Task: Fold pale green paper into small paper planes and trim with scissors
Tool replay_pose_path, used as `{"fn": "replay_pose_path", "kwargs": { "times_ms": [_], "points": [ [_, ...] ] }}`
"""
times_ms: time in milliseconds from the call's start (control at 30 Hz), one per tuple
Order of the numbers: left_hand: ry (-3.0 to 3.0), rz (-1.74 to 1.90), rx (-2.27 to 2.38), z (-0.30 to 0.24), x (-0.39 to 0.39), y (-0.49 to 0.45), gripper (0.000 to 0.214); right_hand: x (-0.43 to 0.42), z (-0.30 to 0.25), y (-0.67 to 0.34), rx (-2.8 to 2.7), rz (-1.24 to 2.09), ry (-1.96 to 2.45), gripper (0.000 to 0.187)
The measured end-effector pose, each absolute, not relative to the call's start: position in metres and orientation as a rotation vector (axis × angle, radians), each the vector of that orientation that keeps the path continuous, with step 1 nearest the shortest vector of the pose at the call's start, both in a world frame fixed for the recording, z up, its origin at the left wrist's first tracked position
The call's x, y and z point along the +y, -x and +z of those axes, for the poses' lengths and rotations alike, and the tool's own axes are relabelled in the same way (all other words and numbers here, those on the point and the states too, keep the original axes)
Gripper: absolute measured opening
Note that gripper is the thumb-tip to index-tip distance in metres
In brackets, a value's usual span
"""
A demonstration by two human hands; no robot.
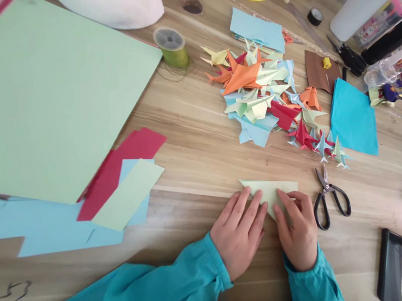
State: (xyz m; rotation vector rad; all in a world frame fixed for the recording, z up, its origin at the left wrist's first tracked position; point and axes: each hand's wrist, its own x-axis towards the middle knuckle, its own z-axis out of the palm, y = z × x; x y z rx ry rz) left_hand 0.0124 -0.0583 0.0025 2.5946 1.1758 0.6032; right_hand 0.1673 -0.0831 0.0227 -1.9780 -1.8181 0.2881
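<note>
A pale green folded paper (270,188) lies on the wooden table (193,141) near its front edge, shaped like a triangle. My left hand (240,232) lies flat with fingers stretched out, its fingertips pressing the paper's left part. My right hand (297,231) rests on the paper's right part, with fingers curled and pressing a fold at the lower edge. Both sleeves are teal. Black scissors (330,199) lie shut just right of my right hand.
A heap of folded paper planes (267,95) in orange, green, blue and red sits behind. Large green sheet (44,95), red and blue sheets (68,222) at left. Thread spool (172,46), teal paper (352,118), black phone (390,264), clutter at right.
</note>
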Motion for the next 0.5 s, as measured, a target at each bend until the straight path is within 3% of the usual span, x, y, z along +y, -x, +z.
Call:
{"fn": "replay_pose_path", "kwargs": {
  "times_ms": [500],
  "points": [
    [-2.566,0.556,1.16,0.0056,-0.0521,-0.0102,0.041,-0.0827,0.0193,-0.1679,-1.849,0.308,2.03,0.038]
  ]
}}
